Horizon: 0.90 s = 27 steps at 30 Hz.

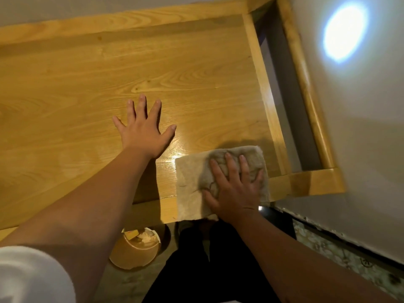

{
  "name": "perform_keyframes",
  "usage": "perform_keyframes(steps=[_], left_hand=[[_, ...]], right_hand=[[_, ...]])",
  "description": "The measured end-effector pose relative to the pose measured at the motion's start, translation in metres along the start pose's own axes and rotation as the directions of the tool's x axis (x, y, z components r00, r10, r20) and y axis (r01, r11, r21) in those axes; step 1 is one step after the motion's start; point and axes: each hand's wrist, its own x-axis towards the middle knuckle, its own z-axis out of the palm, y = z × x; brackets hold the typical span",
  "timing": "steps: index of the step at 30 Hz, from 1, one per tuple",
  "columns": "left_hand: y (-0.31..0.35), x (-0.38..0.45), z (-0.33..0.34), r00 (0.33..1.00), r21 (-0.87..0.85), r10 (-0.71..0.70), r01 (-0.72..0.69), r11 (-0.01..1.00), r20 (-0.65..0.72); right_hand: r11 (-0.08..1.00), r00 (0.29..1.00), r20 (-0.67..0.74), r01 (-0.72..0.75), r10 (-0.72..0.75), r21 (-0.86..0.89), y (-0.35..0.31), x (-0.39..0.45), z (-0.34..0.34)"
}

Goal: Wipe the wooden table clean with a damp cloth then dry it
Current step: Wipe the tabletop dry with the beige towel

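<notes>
The wooden table (87, 88) fills most of the head view, its grain running left to right. A beige folded cloth (192, 178) lies on the near right corner and hangs slightly over the front edge. My right hand (236, 189) presses flat on top of the cloth, fingers spread. My left hand (144, 130) rests flat on the bare wood to the left of the cloth, fingers apart, holding nothing. A glossy sheen shows on the wood between the two hands.
A raised wooden rim (262, 88) borders the table's right side and back, with a wall (360, 127) beyond. Below the front edge a brown bin (135, 252) with scraps stands on the floor beside my dark trousers (196, 270).
</notes>
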Motion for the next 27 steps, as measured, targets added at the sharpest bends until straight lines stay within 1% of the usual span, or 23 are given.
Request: perform_keyframes(steps=[2,4,8,12,18,23,27], left_hand=[[0.020,0.006,-0.001,0.998,-0.028,-0.065,0.066,0.997,0.020],[0.037,0.010,0.000,0.994,-0.041,-0.108,0.108,0.993,0.009],[0.037,0.011,0.005,0.997,-0.028,-0.071,0.071,0.997,0.001],[0.038,0.013,0.006,0.997,-0.026,-0.072,0.072,0.997,-0.002],[0.036,0.015,0.006,0.998,-0.018,-0.052,0.053,0.998,0.030],[0.035,0.015,0.003,0.996,0.035,-0.061,0.058,0.998,0.071],[0.035,0.015,0.003,0.993,-0.014,-0.073,0.075,0.997,0.092]], right_hand=[[1.000,1.000,0.004,-0.003,0.003,0.003,-0.001,0.000,0.000],[1.000,1.000,0.013,0.003,-0.003,0.008,-0.001,0.000,-0.002],[0.999,1.000,-0.020,0.022,-0.021,0.030,0.000,0.001,-0.001],[0.999,0.999,-0.022,0.033,-0.032,0.029,-0.003,0.019,-0.004],[1.000,1.000,0.031,0.005,-0.005,0.016,-0.011,0.084,-0.027],[0.998,0.998,0.027,0.064,-0.065,0.022,-0.005,0.162,-0.036],[0.995,0.996,-0.002,0.087,-0.087,0.047,-0.006,0.217,-0.043]])
